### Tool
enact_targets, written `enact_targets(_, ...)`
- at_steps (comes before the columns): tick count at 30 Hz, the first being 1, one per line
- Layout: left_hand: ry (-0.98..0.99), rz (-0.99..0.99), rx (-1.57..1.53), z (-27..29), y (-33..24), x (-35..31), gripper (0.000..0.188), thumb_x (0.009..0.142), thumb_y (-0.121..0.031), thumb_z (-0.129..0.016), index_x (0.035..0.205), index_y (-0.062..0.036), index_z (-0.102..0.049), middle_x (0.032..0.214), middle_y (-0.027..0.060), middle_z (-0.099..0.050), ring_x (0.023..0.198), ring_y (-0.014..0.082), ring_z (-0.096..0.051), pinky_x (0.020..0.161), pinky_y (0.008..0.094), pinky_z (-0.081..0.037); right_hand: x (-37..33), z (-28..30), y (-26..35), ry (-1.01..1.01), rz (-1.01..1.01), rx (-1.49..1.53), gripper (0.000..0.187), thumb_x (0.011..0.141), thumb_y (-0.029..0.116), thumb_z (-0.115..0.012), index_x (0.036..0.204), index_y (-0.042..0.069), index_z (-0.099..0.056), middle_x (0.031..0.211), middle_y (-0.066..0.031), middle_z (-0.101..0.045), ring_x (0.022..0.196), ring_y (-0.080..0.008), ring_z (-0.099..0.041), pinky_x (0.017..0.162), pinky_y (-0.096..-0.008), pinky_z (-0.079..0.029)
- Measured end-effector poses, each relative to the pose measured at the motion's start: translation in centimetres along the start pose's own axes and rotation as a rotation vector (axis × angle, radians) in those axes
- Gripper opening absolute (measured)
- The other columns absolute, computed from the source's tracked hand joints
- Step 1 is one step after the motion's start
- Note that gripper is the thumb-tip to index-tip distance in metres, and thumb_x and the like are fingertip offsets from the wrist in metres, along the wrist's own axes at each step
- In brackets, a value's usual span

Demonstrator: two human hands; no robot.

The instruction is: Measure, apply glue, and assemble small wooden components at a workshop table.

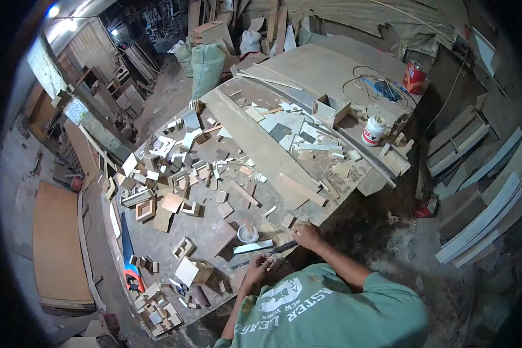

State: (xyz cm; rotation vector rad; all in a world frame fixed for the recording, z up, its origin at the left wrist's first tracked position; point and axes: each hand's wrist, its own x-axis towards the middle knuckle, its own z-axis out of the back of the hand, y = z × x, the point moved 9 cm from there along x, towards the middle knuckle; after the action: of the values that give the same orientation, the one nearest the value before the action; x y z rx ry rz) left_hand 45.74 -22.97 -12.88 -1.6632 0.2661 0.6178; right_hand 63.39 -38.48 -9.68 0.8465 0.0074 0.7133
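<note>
A long, narrow dark tool (pixel 283 248), shaped like a file, lies across the near edge of the table in front of my green shirt. My right hand (pixel 307 235) is closed around its thicker right end. My left hand (pixel 257 271) is closed at its thinner left part, fingers bent; whether a small piece is also between them is too small to tell. Just beyond lies a white-topped strip with a blue edge (pixel 253 246). Beside it stands a small round tub (pixel 247 234) with pale contents. A flat brown board (pixel 217 239) lies left of the tub.
Small wooden boxes and offcuts (pixel 172 202) litter the table's left side. A handsaw (pixel 127 246) with an orange handle and scissors (pixel 180 285) lie near the left edge. A long plank (pixel 261 145) crosses the middle. Farther right stand a white tub (pixel 373 131) and red can (pixel 413 77).
</note>
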Motion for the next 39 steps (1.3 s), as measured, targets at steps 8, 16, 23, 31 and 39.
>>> enact_targets(8, 0.205, -0.051, -0.241, -7.4, -6.6, 3.2, 0.050, 0.087, -0.017, -0.064, 0.132, -0.0063, -0.044, 0.119, 0.0057, -0.060, 0.104, 0.0162, -0.058, 0.088, 0.0308, -0.045, 1.9, 6.1, -4.7, -0.040, -0.170, -0.104, 0.013, 0.074, 0.018, -0.068, 0.073, 0.006, -0.063, 0.075, -0.0140, -0.061, 0.075, -0.0335, -0.061, 0.065, -0.0423, -0.048)
enact_targets(16, 0.252, -0.169, -0.387, -10.5, -10.0, 6.9, 0.075, 0.082, -0.034, -0.067, 0.143, -0.0096, -0.032, 0.136, 0.0134, -0.048, 0.123, 0.0264, -0.049, 0.096, 0.0425, -0.045, 3.9, 9.6, -6.8, -0.038, -0.112, 0.008, 0.012, 0.076, 0.017, -0.069, 0.080, 0.006, -0.068, 0.078, -0.0138, -0.064, 0.076, -0.0334, -0.064, 0.068, -0.0393, -0.051)
enact_targets(23, 0.369, -0.217, -0.516, -12.9, -12.1, 7.7, 0.084, 0.080, -0.061, -0.056, 0.145, -0.0138, -0.030, 0.140, 0.0127, -0.045, 0.127, 0.0299, -0.045, 0.102, 0.0478, -0.037, 4.4, 13.5, -6.6, -0.223, -0.037, 0.099, 0.014, 0.080, 0.015, -0.064, 0.086, 0.003, -0.069, 0.091, -0.0113, -0.069, 0.084, -0.0311, -0.066, 0.074, -0.0386, -0.052)
enact_targets(31, 0.400, -0.204, -0.501, -15.2, -14.2, 12.0, 0.080, 0.084, -0.051, -0.061, 0.146, -0.0134, -0.027, 0.143, 0.0173, -0.041, 0.131, 0.0308, -0.041, 0.105, 0.0455, -0.035, 6.6, 16.3, -8.9, -0.192, -0.179, 0.120, 0.011, 0.076, 0.018, -0.068, 0.078, 0.008, -0.068, 0.083, -0.0113, -0.068, 0.075, -0.0302, -0.065, 0.062, -0.0385, -0.049)
enact_targets(39, -0.076, -0.581, 1.176, -15.2, -13.3, 14.8, 0.052, 0.074, -0.021, -0.070, 0.121, -0.0073, -0.051, 0.120, 0.0196, -0.054, 0.108, 0.0404, -0.055, 0.087, 0.0475, -0.048, 10.3, 17.5, -19.1, -0.061, -0.433, -0.215, 0.028, 0.082, 0.034, -0.064, 0.080, 0.007, -0.068, 0.078, -0.0170, -0.067, 0.076, -0.0350, -0.066, 0.065, -0.0440, -0.050)
